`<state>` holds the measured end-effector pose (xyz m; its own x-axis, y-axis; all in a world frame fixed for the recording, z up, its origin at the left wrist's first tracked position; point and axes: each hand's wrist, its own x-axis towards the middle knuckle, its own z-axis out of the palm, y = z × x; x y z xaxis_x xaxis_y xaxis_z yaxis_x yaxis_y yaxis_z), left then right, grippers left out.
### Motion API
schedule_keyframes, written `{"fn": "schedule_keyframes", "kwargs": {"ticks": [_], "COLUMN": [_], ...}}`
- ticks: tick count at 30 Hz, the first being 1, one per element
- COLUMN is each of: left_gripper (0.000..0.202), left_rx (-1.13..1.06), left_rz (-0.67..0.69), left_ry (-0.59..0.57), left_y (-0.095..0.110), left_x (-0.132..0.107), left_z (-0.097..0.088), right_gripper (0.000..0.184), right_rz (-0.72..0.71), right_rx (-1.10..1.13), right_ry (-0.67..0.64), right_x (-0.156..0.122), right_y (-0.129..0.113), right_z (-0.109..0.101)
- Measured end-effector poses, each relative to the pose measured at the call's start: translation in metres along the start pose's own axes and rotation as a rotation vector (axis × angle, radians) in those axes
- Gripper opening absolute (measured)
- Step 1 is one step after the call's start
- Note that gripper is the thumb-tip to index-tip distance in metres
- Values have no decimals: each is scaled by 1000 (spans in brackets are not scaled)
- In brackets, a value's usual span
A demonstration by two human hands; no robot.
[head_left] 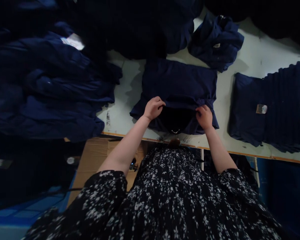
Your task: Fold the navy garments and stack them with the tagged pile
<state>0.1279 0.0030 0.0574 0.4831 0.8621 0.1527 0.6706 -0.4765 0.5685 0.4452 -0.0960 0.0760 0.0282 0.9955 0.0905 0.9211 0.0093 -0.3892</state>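
"What furniture reaches you over the link?"
"I see a pale worktop, with dark marks near its orange-brown front edge."
"Below it?"
"I make out brown cardboard on the left, slim white posts rightward."
"Light?"
"Dim, brightest for me on the worktop. Lower left, a blue surface; I can't tell if it's floor."

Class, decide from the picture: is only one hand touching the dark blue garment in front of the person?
No: the left hand and the right hand both pinch the garment.
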Motion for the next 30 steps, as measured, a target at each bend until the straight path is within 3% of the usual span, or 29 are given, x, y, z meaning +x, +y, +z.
{"fn": "schedule_keyframes", "kwargs": {"ticks": [3, 5, 6, 8, 10, 11, 13, 16, 21, 25, 27, 30], "left_gripper": [16, 8, 11, 20, 26, 29, 39, 49, 24, 29, 30, 33], "left_rx": [-153, -299, -358, -400, -347, -308, -244, -203, -463, -708, -686, -542], "left_rz": [15, -48, -107, -253, -387, -437, -497, -486, -503, -611, -643, -594], "left_ry": [-267, -349, -313, -128, 39, 68, -3, -187, -131, -148, -185, -246], "left_y": [-5, -9, -11, -18, -24, -26, -29, -27, -30, -37, -37, -32], "left_x": [-7, -2, 4, 19, 36, 44, 57, 66, 68, 70, 71, 73], "left_z": [-4, -3, -2, 0, 4, 6, 13, 23, 23, 16, 16, 22], "right_gripper": [23, 14, 14, 21, 25, 26, 28, 32, 26, 29, 28, 28], "right_rz": [-122, -125, -102, -28, 63, 112, 207, 279, 232, 246, 302, 367], "right_rx": [70, 169, 226, 312, 338, 334, 317, 316, 434, 497, 450, 437], "right_ry": [-256, -340, -314, -161, -5, 38, 26, -110, -253, -92, -45, -166], "right_x": [-13, -9, -4, 13, 35, 46, 66, 85, 92, 99, 103, 102], "right_y": [8, 15, 18, 24, 28, 29, 28, 22, 16, 21, 25, 33], "right_z": [-2, 1, 2, 6, 12, 15, 24, 36, 39, 39, 42, 49]}}
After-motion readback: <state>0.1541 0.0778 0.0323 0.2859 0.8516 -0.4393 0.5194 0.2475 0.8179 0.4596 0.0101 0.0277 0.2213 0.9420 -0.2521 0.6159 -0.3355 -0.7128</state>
